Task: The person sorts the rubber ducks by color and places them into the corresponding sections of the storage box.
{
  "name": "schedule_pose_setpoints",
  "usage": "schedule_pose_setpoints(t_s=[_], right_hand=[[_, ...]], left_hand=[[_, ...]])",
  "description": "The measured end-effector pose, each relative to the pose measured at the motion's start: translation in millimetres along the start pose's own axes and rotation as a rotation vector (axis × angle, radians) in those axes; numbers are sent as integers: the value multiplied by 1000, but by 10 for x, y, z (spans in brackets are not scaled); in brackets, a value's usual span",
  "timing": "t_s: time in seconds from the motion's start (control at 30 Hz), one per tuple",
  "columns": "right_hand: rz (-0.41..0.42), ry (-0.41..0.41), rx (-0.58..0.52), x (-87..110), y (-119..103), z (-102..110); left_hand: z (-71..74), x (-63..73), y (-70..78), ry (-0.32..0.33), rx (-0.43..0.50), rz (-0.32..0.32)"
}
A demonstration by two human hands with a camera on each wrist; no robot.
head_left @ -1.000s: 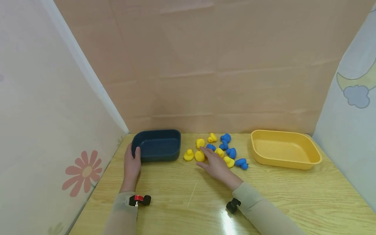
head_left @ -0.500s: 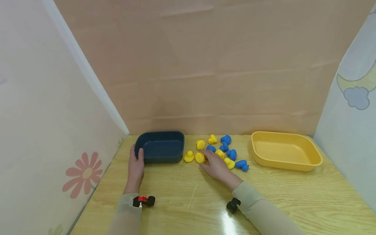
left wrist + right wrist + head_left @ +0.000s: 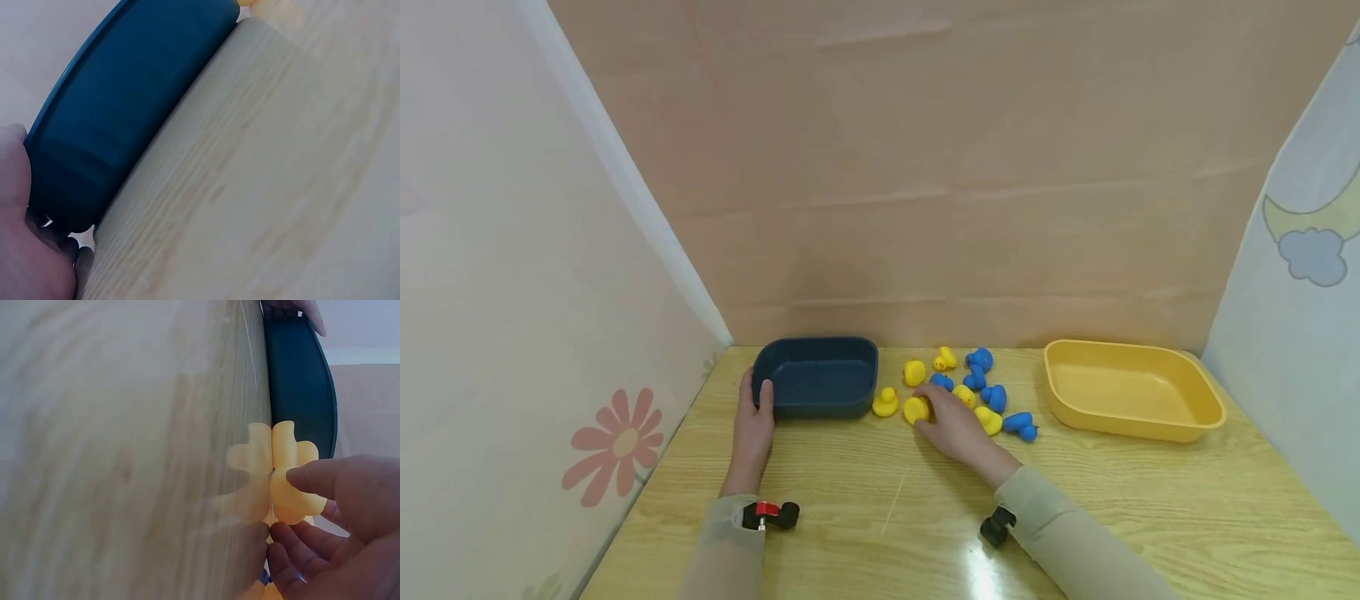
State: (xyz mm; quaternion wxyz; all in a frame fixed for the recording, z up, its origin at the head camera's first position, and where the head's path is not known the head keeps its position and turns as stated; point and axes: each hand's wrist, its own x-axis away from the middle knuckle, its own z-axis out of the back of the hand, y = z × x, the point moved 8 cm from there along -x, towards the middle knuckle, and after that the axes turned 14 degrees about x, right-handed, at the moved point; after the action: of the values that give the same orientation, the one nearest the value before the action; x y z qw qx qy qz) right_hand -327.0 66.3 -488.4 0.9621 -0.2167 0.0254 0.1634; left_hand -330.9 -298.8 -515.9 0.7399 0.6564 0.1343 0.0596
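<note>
On the table [image 3: 842, 517], the right hand [image 3: 957, 425] pinches a yellow duck [image 3: 915, 410] between thumb and curled fingers, while the left hand [image 3: 753, 429] grips the left end of the dark blue tray [image 3: 823, 412]. A blue duck [image 3: 981, 360] lies farther back

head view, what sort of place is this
Probably an indoor tabletop booth: a wood-grain table backed by a creased tan sheet, with pale panels on both sides, the left one bearing a red flower.

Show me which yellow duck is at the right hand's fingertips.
The yellow duck just right of the upright one beside the dark tray; only it lies between the right hand's thumb and fingers.
</note>
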Motion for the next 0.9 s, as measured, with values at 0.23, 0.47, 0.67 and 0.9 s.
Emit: schedule_pose_setpoints(t_s=[0.23,0.47,0.67,0.9], right_hand=[[-29,10,-37,23,37,28],[-20,42,-54,51,52,85],[-31,74,-93,41,37,184],[-27,83,-160,3,-105,327]], left_hand=[[11,4,0,17,-14,-3],[43,10,26,51,-36,-12],[49,20,17,66,-67,-9],[53,1,-11,69,-68,-19]])
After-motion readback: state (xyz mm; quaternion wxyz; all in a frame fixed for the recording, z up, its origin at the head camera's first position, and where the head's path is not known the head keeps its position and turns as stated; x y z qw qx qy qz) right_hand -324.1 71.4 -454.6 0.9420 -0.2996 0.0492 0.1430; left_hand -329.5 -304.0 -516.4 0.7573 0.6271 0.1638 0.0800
